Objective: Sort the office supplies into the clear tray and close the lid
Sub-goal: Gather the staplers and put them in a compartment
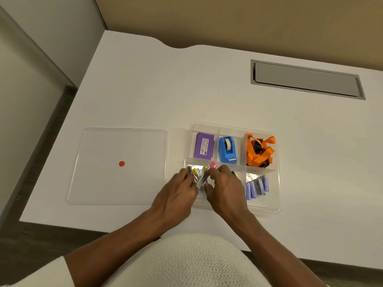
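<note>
Clear tray [276,204] on white desk [145,90], lid [116,183] flat to its left, off. Left hand [176,195] and right hand [226,189] meet over near-left compartment, fingers closed on bundle of small silver clips [200,179]. Far row: purple box [204,146], blue tape dispenser [227,150], orange lanyard [260,151]. Near-right: staple boxes [257,186].

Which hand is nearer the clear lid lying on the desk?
Left. The left hand sits just off the lid's right edge, over the tray's front-left compartment. The right hand is farther right, over the tray's front middle.
</note>
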`<state>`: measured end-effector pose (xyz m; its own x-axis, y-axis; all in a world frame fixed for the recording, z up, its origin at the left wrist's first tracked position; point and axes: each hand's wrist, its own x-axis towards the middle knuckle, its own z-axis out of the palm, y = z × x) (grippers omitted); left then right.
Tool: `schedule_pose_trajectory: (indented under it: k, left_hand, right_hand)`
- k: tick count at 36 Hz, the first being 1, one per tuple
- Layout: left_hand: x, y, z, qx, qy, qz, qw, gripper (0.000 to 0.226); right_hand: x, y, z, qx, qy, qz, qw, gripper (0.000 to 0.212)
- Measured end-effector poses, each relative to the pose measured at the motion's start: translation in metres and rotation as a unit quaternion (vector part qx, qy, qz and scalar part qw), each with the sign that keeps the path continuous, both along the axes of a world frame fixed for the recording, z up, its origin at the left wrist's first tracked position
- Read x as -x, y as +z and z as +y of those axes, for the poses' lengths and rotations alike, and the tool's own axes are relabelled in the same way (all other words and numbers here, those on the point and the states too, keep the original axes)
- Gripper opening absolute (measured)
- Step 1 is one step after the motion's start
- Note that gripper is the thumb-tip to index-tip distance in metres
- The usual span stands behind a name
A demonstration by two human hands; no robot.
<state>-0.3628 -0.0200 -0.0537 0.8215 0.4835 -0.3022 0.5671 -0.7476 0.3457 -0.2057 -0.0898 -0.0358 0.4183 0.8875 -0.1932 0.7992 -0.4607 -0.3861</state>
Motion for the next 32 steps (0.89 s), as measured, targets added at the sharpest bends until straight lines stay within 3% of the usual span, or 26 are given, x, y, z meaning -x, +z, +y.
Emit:
schedule_pose_trajectory:
  k: [5, 9, 12, 16, 18, 21, 23, 25, 28, 32]
  left_hand:
    - [-0.002, 0.002, -0.001, -0.081, -0.046, -0.017, 0.996, 0.042]
    - [-0.003, 0.001, -0.001, -0.083, -0.030, -0.011, 0.996, 0.045]
    - [0.000, -0.013, 0.000, -0.013, 0.003, 0.007, 1.000, 0.051]
    - [0.002, -0.008, -0.002, 0.092, 0.031, 0.030, 0.995, 0.052]
    - [-0.001, -0.001, -0.005, 0.053, 0.075, -0.017, 0.996, 0.044]
    - [-0.002, 0.004, -0.013, -0.077, 0.080, -0.048, 0.993, 0.039]
    - [-0.005, -0.003, -0.008, 0.013, 0.136, -0.054, 0.989, 0.039]
    - [-0.012, 0.001, 0.000, 0.168, 0.262, -0.086, 0.947, 0.042]
    - [-0.019, 0.003, -0.001, 0.187, 0.309, -0.091, 0.928, 0.045]
    - [-0.017, -0.019, 0.004, 0.187, 0.297, -0.097, 0.931, 0.043]
  right_hand:
    - [-0.002, -0.014, -0.001, -0.044, 0.082, -0.104, 0.990, 0.041]
    - [-0.005, -0.019, -0.003, -0.046, 0.119, -0.115, 0.985, 0.035]
    - [-0.007, -0.020, -0.004, -0.034, 0.098, -0.105, 0.989, 0.031]
    - [-0.004, -0.018, 0.000, -0.051, 0.039, -0.079, 0.995, 0.045]
    - [-0.001, -0.016, 0.003, -0.057, 0.030, -0.076, 0.995, 0.049]
    - [0.001, -0.018, 0.005, -0.056, 0.049, -0.093, 0.993, 0.052]
    - [0.002, -0.018, 0.007, -0.045, 0.065, -0.085, 0.993, 0.054]
    - [0.003, -0.017, 0.009, -0.025, 0.074, -0.069, 0.995, 0.053]
    - [0.000, -0.017, 0.008, 0.000, 0.099, -0.063, 0.993, 0.053]
    - [-0.005, -0.015, 0.002, 0.013, 0.145, -0.043, 0.988, 0.047]
